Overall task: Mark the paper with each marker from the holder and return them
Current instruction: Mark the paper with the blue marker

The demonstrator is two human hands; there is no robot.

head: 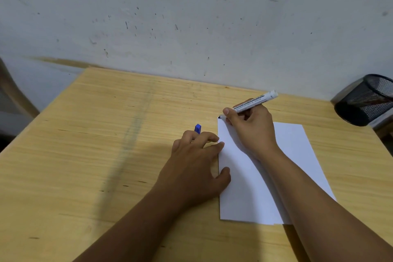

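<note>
A white sheet of paper (297,155) lies on the wooden table (95,134), right of centre. My right hand (251,130) grips a white marker (255,100) with its cap off; the dark tip touches the paper's far left corner. My left hand (197,161) rests on the table at the paper's left edge, thumb and forefinger on the sheet. A blue cap (197,128) sticks out between its fingers. The black mesh holder (365,100) lies on its side at the far right edge.
A stained white wall (191,17) stands right behind the table's far edge. Part of a chair (12,91) shows at the far left, beyond the table's left edge.
</note>
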